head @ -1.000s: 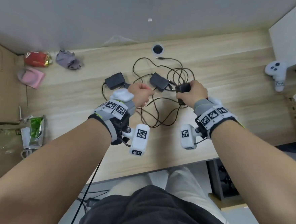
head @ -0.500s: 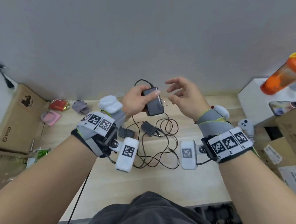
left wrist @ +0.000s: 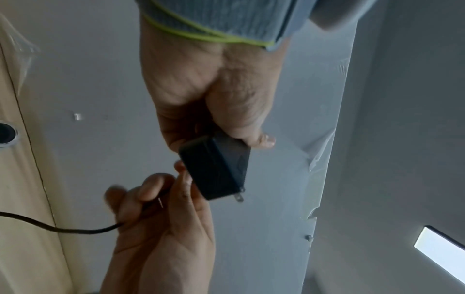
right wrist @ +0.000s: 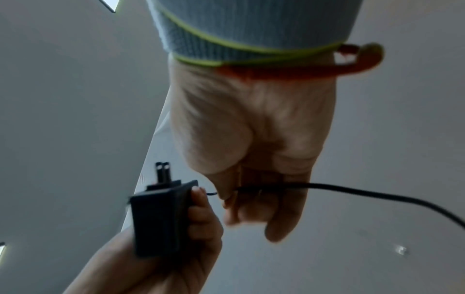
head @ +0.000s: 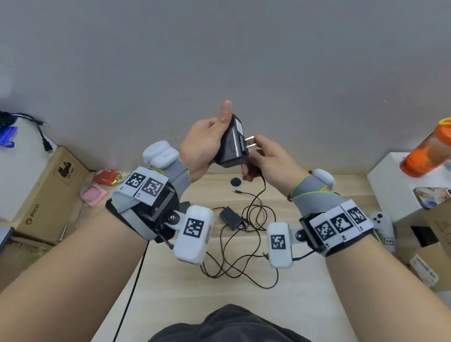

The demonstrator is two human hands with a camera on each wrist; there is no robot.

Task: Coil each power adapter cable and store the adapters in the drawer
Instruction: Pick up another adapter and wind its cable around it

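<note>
Early stage: left hand (head: 204,140) grips one adapter (head: 233,142), right hand (head: 269,160) pinches its cable (head: 260,197) (uncoiled); another adapter (head: 230,218) on desk (head: 304,291), nothing stored.

Both my forearms reach forward and up, wrists strapped, hands raised close together in front of me. My left hand (head: 203,142) wraps the adapter (head: 233,143), thumb straight up along its side, fingers curled behind. My right hand (head: 270,160) sits just beside it, thumb and fingers pinching the cable (right wrist: 352,192) near the adapter's base.
</note>
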